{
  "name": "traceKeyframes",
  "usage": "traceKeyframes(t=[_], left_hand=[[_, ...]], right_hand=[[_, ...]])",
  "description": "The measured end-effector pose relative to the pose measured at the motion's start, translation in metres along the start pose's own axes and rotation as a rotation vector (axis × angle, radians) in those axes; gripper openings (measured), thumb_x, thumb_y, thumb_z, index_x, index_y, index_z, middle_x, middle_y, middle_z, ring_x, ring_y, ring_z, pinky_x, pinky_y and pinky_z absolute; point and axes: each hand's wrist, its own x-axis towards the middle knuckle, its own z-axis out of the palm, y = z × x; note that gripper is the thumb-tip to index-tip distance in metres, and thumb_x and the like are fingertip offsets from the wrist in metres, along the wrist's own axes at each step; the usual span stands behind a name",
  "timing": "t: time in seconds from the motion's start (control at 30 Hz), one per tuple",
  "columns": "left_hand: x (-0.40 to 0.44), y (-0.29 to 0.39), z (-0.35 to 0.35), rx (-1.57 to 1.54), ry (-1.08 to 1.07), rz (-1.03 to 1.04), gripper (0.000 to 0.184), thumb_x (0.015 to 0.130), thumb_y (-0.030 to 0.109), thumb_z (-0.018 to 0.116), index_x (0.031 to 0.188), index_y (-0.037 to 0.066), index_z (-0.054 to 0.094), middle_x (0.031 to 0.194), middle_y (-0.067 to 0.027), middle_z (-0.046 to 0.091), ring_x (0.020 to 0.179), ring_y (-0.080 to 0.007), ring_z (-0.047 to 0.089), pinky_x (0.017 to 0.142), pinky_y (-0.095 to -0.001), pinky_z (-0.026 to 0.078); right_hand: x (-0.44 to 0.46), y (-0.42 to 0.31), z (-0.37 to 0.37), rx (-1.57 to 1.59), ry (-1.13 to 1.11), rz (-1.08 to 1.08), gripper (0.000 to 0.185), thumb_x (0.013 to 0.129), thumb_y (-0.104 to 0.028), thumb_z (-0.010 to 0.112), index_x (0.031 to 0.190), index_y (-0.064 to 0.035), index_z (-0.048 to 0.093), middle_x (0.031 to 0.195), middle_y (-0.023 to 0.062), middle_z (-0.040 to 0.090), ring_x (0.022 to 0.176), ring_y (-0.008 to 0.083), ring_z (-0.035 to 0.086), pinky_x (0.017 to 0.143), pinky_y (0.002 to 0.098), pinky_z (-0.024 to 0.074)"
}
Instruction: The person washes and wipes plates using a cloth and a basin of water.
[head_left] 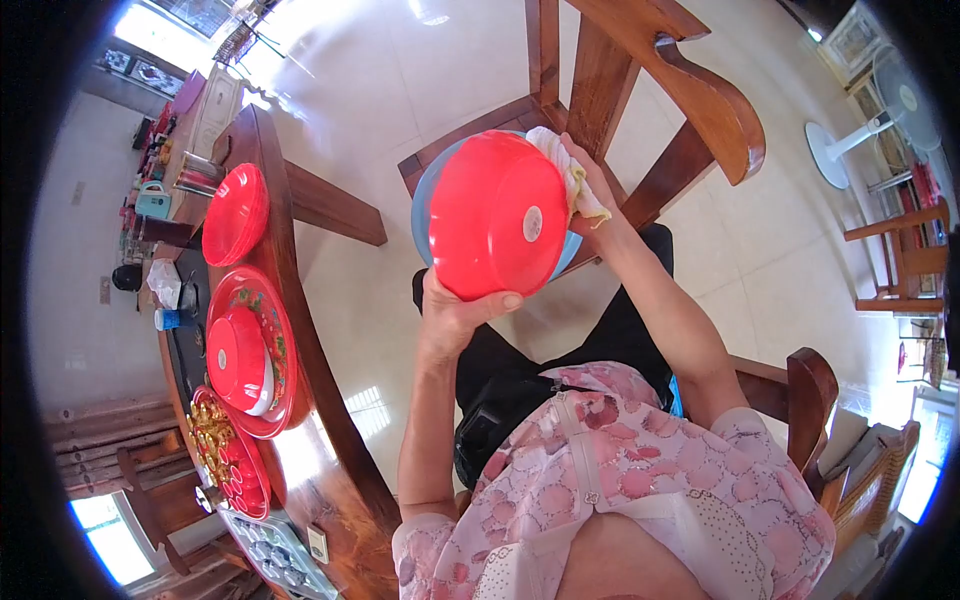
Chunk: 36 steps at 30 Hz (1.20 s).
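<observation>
A shiny red bowl (pixel 485 215) with a round pale sticker is tilted, its underside facing me. My left hand (pixel 455 312) grips its near rim, the thumb lying along the outside. At the bowl's right side my right hand (pixel 592 185) is closed on a white cloth (pixel 562 168) with yellowish edges, which presses against the bowl; part of its fingers is hidden behind the cloth. Below and behind the bowl, a blue basin (pixel 424 215) rests on a wooden chair (pixel 425 158); the basin's inside is mostly covered.
To the left, a wooden table (pixel 330 450) carries red plates (pixel 236 215), a large patterned red tray (pixel 285 340) with a red bowl (pixel 232 355) upside down on it, and a red dish with gold items (pixel 210 430). A white fan (pixel 830 155) stands at the right.
</observation>
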Motion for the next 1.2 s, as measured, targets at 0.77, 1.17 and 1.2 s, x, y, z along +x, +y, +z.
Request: traceKeyframes(t=[0.77,1.17,1.2], left_hand=[[0.005,0.001,-0.001,0.502,0.037,-0.024,0.049,0.063,-0.005,0.073,0.109,0.002,0.056,0.104,-0.0058,0.063,0.092,-0.0143,0.060,0.084,-0.0315,0.047],[0.009,0.008,0.001,0.393,0.150,0.020,0.043,0.062,-0.004,0.074,0.103,0.000,0.059,0.092,-0.0028,0.065,0.083,-0.0104,0.059,0.077,-0.0269,0.048],[0.009,0.008,-0.001,0.391,0.162,0.025,0.044,0.062,-0.004,0.074,0.103,0.000,0.059,0.093,-0.0029,0.065,0.083,-0.0105,0.059,0.077,-0.0271,0.048]], right_hand=[[-0.038,0.038,0.101,-1.849,-0.186,-1.027,0.031,0.083,-0.035,0.060,0.101,-0.0113,0.066,0.117,0.0098,0.055,0.118,0.0353,0.042,0.098,0.0577,0.0224],[-0.058,0.028,0.109,-1.311,0.015,-1.043,0.038,0.095,-0.030,0.049,0.112,0.0033,0.055,0.110,0.0139,0.057,0.097,0.0154,0.055,0.084,0.0273,0.0435],[-0.065,0.020,0.116,-1.025,0.080,-0.861,0.036,0.095,-0.029,0.048,0.111,0.0023,0.055,0.108,0.0123,0.057,0.092,0.0136,0.056,0.079,0.0264,0.0451]])
